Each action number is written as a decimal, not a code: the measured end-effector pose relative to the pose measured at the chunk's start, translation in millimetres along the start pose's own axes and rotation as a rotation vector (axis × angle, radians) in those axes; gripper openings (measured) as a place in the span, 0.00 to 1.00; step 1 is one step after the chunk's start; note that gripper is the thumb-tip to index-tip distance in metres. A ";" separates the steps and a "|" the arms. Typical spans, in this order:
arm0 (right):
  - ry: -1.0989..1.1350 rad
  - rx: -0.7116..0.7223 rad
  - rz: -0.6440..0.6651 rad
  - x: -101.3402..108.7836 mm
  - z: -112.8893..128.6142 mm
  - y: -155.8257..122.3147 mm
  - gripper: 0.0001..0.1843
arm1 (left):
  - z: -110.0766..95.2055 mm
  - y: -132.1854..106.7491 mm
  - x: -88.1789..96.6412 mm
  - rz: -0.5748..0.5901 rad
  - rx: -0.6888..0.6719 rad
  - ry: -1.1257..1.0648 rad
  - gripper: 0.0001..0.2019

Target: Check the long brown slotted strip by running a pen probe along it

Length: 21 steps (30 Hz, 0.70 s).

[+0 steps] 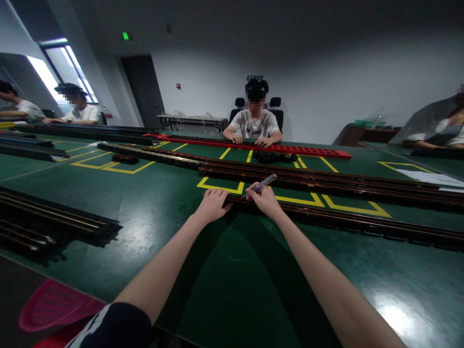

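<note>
A long, thin dark strip (344, 218) with a coppery sheen lies across the green table in front of me, running off to the right. At its left end my left hand (213, 205) grips it, fingers over the top and thumb on the near side. My right hand (267, 200) is closed around a pen (266, 181) with a pale, see-through barrel. The pen slants up to the right, and its lower tip reaches down to the strip between my hands. Whether the tip touches the strip is too small to tell.
Just beyond lies a bundle of similar dark strips (326, 181). More strips (54, 217) lie at left on the green table (152, 212), which has yellow tape outlines (221, 187). Opposite, a person works at a long red rack (308, 151). A pink chair (58, 304) stands at lower left.
</note>
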State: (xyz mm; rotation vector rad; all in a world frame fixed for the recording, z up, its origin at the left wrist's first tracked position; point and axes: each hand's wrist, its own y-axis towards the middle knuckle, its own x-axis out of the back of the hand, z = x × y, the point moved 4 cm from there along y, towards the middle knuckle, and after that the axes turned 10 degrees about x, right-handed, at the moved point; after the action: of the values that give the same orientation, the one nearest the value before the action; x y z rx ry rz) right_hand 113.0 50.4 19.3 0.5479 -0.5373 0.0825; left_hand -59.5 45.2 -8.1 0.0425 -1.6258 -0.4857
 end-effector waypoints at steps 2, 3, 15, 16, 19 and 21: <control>0.003 0.010 0.000 -0.4 0.5 -0.1 0.07 | -0.9 -0.6 -0.4 -0.018 0.005 0.011 0.17; 0.004 0.017 0.002 -0.7 1.2 -0.3 0.07 | -1.3 -0.8 -0.4 -0.022 0.007 0.016 0.17; 0.107 0.042 0.013 -2.5 -1.3 -3.2 0.06 | -2.7 -1.5 1.0 -0.002 0.006 0.028 0.18; 0.130 0.036 0.009 -2.9 -2.6 -3.0 0.06 | -2.8 -1.5 1.0 -0.003 0.008 0.031 0.18; 0.160 0.013 -0.007 -4.3 -5.0 -2.4 0.05 | -3.3 -1.5 1.1 -0.008 0.015 0.037 0.18; 0.130 0.012 -0.028 -4.4 -4.6 -2.0 0.05 | -3.6 -1.4 1.0 -0.008 0.021 0.039 0.17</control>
State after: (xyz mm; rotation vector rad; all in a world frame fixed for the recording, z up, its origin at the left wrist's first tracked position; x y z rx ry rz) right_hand 111.8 51.3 12.9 0.5574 -0.4027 0.0941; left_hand -56.6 42.6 -7.5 0.0736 -1.5927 -0.4717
